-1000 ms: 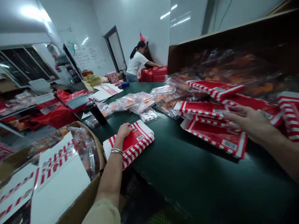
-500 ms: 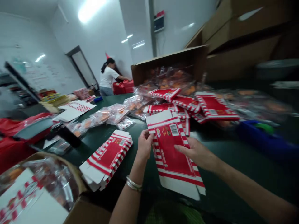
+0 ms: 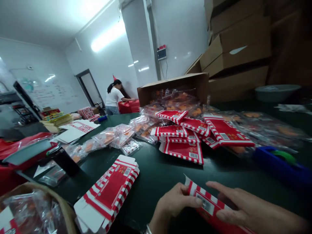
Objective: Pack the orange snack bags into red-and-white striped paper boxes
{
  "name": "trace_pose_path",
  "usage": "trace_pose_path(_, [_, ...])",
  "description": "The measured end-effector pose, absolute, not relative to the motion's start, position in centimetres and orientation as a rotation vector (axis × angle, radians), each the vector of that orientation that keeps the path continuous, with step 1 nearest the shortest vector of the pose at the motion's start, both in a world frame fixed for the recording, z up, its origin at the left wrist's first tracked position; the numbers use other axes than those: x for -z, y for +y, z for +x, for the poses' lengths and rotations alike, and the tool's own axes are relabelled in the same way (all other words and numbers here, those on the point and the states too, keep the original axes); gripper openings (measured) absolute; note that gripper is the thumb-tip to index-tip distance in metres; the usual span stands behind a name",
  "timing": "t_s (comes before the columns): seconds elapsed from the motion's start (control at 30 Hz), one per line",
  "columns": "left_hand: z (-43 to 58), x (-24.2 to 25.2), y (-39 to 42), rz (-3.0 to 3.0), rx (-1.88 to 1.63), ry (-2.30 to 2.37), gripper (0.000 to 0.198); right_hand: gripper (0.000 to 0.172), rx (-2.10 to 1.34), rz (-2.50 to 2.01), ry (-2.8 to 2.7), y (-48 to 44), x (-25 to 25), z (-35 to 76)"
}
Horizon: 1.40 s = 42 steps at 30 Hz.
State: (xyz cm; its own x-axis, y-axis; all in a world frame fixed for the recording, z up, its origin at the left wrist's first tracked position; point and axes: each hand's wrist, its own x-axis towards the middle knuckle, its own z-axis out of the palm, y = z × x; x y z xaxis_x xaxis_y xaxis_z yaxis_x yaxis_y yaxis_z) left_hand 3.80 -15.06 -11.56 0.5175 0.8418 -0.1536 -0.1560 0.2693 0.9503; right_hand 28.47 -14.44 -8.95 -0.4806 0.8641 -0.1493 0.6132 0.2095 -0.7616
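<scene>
A red-and-white striped paper carton (image 3: 211,205) is tilted in front of me, its lower part cut off by the bottom edge of the picture. My left hand (image 3: 174,201) grips its upper end, thumb across the face beside the barcode. On the other side my right hand (image 3: 246,208) holds the carton with the thumb on its face, the index finger stretched along the top edge. To the left lies a stack of flat cartons (image 3: 112,187) of the same print. Beyond my hands, several finished-looking striped cartons (image 3: 183,150) are heaped on the dark green table (image 3: 151,169).
Clear plastic packets (image 3: 107,138) with orange pieces spread across the table and fill an open cardboard box (image 3: 173,83). A blue tape dispenser (image 3: 268,159) stands right, a black bottle (image 3: 63,161) left. Another box (image 3: 65,208) holds packets at lower left. A person (image 3: 113,97) works far back.
The carton has come down and right and turned, its printed face now foreshortened. Both hands moved with it. The view has tilted up, showing more wall and stacked boxes.
</scene>
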Motion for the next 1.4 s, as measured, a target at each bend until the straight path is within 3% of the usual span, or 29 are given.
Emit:
trace_pose_path(0.13, [4.0,13.0,-13.9,1.013,-0.674,0.792,0.043,0.081,-1.609,-1.34,-2.04,-13.3,12.2,29.3])
trace_pose_path(0.3, [6.0,13.9,-12.6,0.886,-0.659,0.813,0.04,0.076,-1.991,-1.047,-1.724,-13.4,13.3,29.2])
trace_pose_path(0.4, [6.6,13.1,-11.9,0.899,-0.597,0.754,0.047,0.082,-2.108,-0.935,-1.56,-13.8,12.2,28.9])
trace_pose_path(0.53, [6.5,11.2,-11.8,1.045,-0.46,0.686,0.049,0.068,-1.986,-1.017,-1.47,-15.0,10.5,28.8])
trace_pose_path(0.7, [6.6,9.1,-12.8,1.078,-0.41,0.671,0.039,0.046,-1.946,-1.306,-1.184,-17.6,7.9,29.2])
trace_pose_path(0.83, [7.1,8.6,-12.6,1.082,-0.305,0.638,0.025,0.041,-1.923,-1.268,-1.307,-18.3,6.9,29.3])
trace_pose_path(1.0, [8.2,8.5,-11.9,1.065,-0.226,0.627,0.018,0.036,-1.132,-1.465,-1.905,-20.1,6.8,29.4])
trace_pose_path(1.07, [8.6,8.9,-11.7,1.049,-0.199,0.645,0.017,0.037,-1.001,-1.526,-2.002,-20.8,6.9,29.6])
trace_pose_path(1.27, [8.7,11.6,-12.0,0.903,-0.12,0.675,0.013,0.036,-1.492,-1.418,-1.926,-21.5,7.8,30.4])
trace_pose_path(1.4, [8.4,11.9,-12.7,0.868,-0.135,0.662,0.016,0.049,-1.755,-1.285,-1.637,-22.7,8.9,29.8])
